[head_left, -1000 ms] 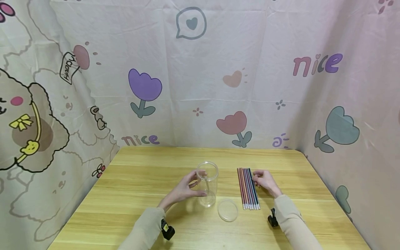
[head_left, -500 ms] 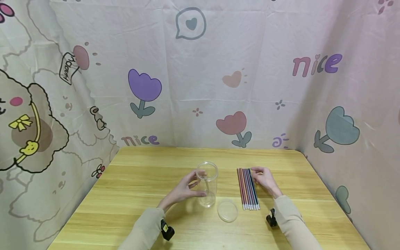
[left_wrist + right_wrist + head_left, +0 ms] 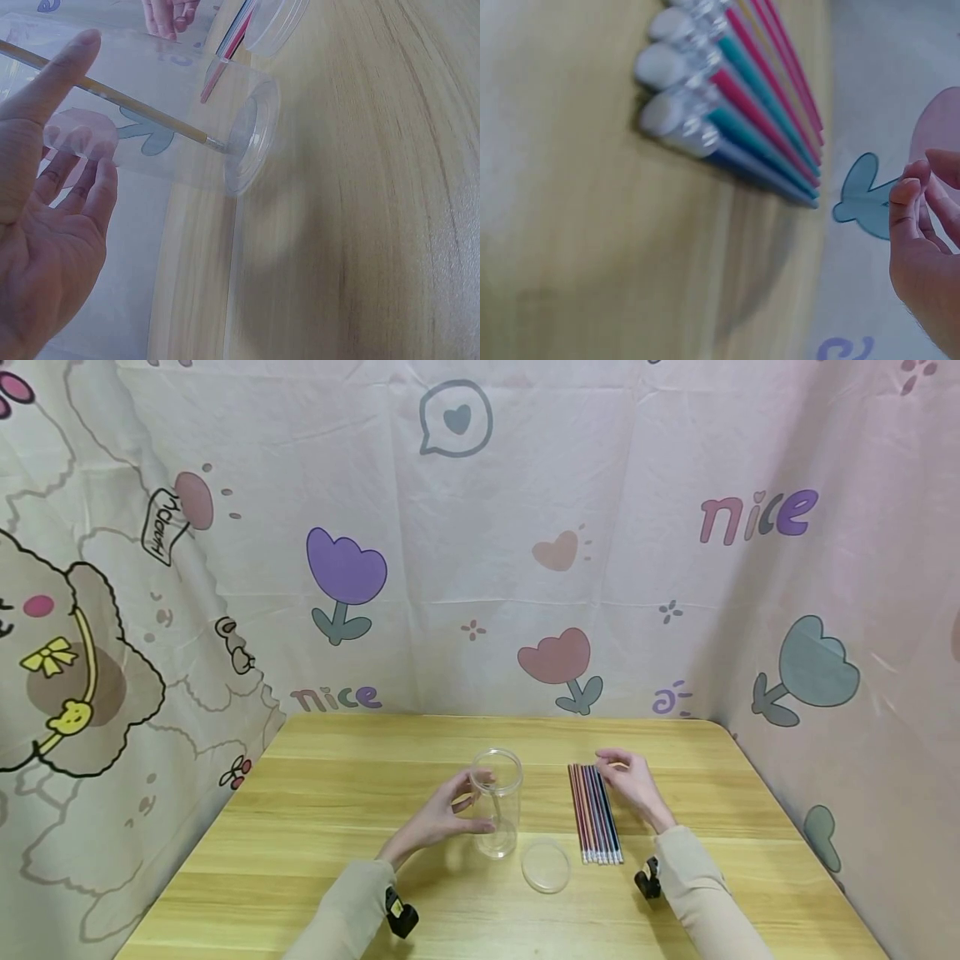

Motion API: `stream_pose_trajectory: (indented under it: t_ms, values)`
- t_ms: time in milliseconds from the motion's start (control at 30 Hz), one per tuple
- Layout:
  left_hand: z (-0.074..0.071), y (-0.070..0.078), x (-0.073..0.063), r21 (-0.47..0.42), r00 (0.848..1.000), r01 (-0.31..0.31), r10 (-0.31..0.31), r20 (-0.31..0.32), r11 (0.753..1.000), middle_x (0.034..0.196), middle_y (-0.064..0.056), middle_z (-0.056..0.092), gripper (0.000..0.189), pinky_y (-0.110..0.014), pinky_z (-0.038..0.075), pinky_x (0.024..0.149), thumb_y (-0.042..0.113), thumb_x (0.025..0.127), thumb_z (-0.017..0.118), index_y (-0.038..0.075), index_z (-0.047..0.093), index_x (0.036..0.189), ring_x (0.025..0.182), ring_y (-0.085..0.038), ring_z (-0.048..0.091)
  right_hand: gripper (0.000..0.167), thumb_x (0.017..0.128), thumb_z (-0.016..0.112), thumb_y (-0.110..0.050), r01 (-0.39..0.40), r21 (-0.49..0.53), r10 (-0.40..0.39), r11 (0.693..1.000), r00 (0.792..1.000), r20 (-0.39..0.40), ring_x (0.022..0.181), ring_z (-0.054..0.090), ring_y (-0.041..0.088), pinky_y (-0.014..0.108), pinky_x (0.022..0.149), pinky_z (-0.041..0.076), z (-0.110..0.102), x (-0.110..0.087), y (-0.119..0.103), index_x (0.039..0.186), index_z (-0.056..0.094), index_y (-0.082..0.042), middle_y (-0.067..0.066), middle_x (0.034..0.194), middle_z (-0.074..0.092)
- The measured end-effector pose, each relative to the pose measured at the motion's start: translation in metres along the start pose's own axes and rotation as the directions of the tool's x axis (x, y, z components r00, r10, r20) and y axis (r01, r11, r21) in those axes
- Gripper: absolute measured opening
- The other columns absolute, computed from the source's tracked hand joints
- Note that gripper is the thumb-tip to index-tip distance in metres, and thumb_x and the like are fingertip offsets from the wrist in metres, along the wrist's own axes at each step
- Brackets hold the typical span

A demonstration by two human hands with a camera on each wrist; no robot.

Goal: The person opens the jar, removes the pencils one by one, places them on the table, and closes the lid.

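Around a tall clear plastic jar point(image 3: 510, 802) curl the thumb and fingers of my left hand point(image 3: 442, 814); the jar stands upright and lidless. One yellow pencil point(image 3: 150, 112) leans inside it, eraser end at the bottom. A row of several coloured pencils point(image 3: 592, 814) lies side by side on the table, white erasers toward me. My right hand point(image 3: 632, 777) hovers by the far ends of the row, fingers loosely bent. In the right wrist view its fingertips point(image 3: 906, 191) show nothing between them.
A round clear lid point(image 3: 546, 867) lies flat between the jar and the pencils, nearer to me. The wooden table point(image 3: 315, 793) ends at a printed curtain point(image 3: 450, 568) behind and at both sides. Each wrist wears a small black camera point(image 3: 401, 913).
My right hand has moved from beside the pencils' right edge up and slightly left, toward and past their far ends. The left hand and jar have stayed in place.
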State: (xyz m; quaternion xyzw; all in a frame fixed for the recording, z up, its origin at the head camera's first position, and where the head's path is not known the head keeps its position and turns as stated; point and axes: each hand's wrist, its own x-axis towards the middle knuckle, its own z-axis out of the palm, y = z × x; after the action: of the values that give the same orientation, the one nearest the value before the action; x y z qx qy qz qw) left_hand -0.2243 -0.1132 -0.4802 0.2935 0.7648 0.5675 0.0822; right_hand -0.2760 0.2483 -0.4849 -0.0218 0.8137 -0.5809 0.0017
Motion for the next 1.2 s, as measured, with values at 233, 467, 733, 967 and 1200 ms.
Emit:
stream_pose_trajectory:
  t_ms: [233, 467, 733, 967, 1200]
  values:
    - [0.001, 0.000, 0.001, -0.001, 1.000, 0.004, -0.004, -0.002, 1.000, 0.148, -0.016, 0.051, 0.076, -0.057, 0.037, 0.120, 0.016, 0.081, 0.085, 0.010, 0.045, 0.146, 0.139, -0.042, 0.047, 0.039, 0.097, 0.064, -0.012, 0.044, 0.031, -0.044, 0.999, 0.999, -0.003, 0.074, 0.061, 0.004, 0.025, 0.071, 0.059, 0.002, -0.003, -0.016, 0.131, 0.059, 0.006, 0.005, 0.104, 0.065]
    - [0.000, 0.001, 0.000, -0.005, 1.000, 0.007, -0.007, -0.001, 1.000, 0.149, -0.016, 0.050, 0.077, -0.057, 0.036, 0.121, 0.015, 0.081, 0.085, 0.010, 0.045, 0.146, 0.140, -0.041, 0.046, 0.041, 0.097, 0.066, -0.013, 0.088, 0.070, -0.088, 0.994, 0.996, 0.000, 0.074, 0.061, 0.001, 0.018, 0.068, 0.056, 0.005, -0.005, -0.030, 0.132, 0.058, 0.006, 0.006, 0.108, 0.065]
    - [0.000, 0.002, -0.001, -0.009, 1.000, 0.009, -0.009, 0.006, 1.000, 0.150, -0.016, 0.049, 0.077, -0.057, 0.035, 0.121, 0.015, 0.081, 0.084, 0.009, 0.044, 0.147, 0.140, -0.042, 0.045, 0.038, 0.096, 0.067, -0.009, 0.141, 0.110, -0.142, 0.984, 0.990, -0.002, 0.071, 0.059, 0.001, 0.016, 0.064, 0.053, 0.008, -0.009, -0.048, 0.129, 0.060, 0.008, -0.004, 0.101, 0.066]
    - [0.000, 0.002, -0.001, -0.007, 1.000, 0.009, -0.009, 0.004, 1.000, 0.150, -0.016, 0.049, 0.077, -0.056, 0.035, 0.121, 0.014, 0.081, 0.085, 0.011, 0.044, 0.147, 0.140, -0.041, 0.045, 0.036, 0.094, 0.068, -0.007, 0.189, 0.134, -0.192, 0.973, 0.981, 0.008, 0.076, 0.063, 0.001, 0.015, 0.067, 0.054, 0.012, -0.019, -0.065, 0.126, 0.061, 0.009, -0.008, 0.098, 0.068]
    - [0.001, 0.001, -0.001, -0.013, 1.000, -0.001, 0.001, 0.002, 1.000, 0.149, -0.016, 0.049, 0.078, -0.057, 0.035, 0.121, 0.013, 0.081, 0.084, 0.009, 0.044, 0.147, 0.140, -0.042, 0.046, 0.036, 0.093, 0.069, -0.006, 0.256, 0.124, -0.261, 0.959, 0.965, 0.029, 0.082, 0.066, 0.000, 0.015, 0.073, 0.056, 0.016, -0.026, -0.076, 0.125, 0.062, 0.009, -0.010, 0.097, 0.069]
